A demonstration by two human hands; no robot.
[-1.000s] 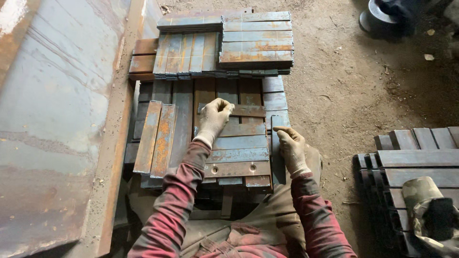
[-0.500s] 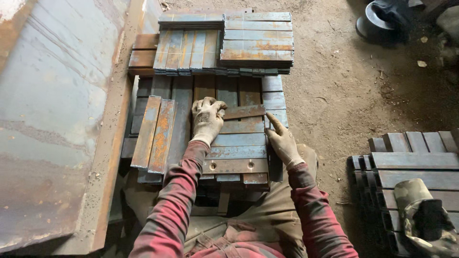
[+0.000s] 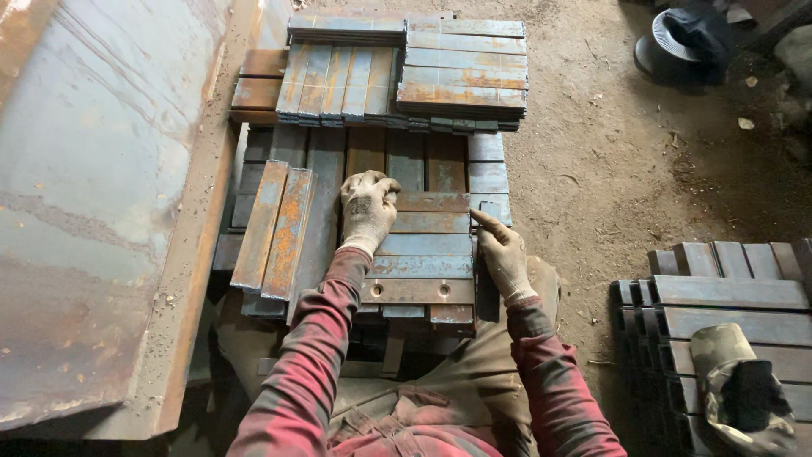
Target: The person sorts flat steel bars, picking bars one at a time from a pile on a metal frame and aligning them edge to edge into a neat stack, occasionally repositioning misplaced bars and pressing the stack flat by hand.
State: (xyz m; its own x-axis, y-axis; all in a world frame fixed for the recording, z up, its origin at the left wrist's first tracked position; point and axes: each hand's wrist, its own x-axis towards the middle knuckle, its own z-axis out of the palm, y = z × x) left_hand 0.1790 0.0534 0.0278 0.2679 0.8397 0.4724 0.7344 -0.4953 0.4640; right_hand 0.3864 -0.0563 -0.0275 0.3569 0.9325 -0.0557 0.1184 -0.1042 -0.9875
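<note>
Kneeling at the near end of a low stack of rusty steel bars; working with both gloved hands on the short crosswise group lying on top.

Left hand (image 3: 367, 209) resting at the left end of the farthest crosswise bar (image 3: 431, 201), fingers curled down over its far left corner and closed against the metal, apparently squaring that end rather than lifting; right hand (image 3: 501, 252) pressing against the right ends of the same group, index finger stretched out toward the far bar, remaining fingers loosely bent along the edge, clamped on nothing; seemingly pushing from both sides to keep the ends flush.

Lying nearest in that group, a plate with two holes (image 3: 419, 290), set across like the others; sitting underneath, long bars (image 3: 406, 161) running near to far, probably laid crosswise to the top layer for a steady pile.

Leaning just left of the left hand, two orange-rusted bars (image 3: 275, 227), tilted and apart from the squared group; standing farther off, a neat bundle of bars (image 3: 463, 68), partly lengthwise, partly crosswise.

Occupying the left, a large steel sheet (image 3: 93, 195); at the right, another pile of dark bars (image 3: 727, 296) with a spare glove (image 3: 740, 389) draped on it; spreading between, a dirt floor (image 3: 609, 169); at the far right, a dark round object (image 3: 677, 46), too dim to identify.
</note>
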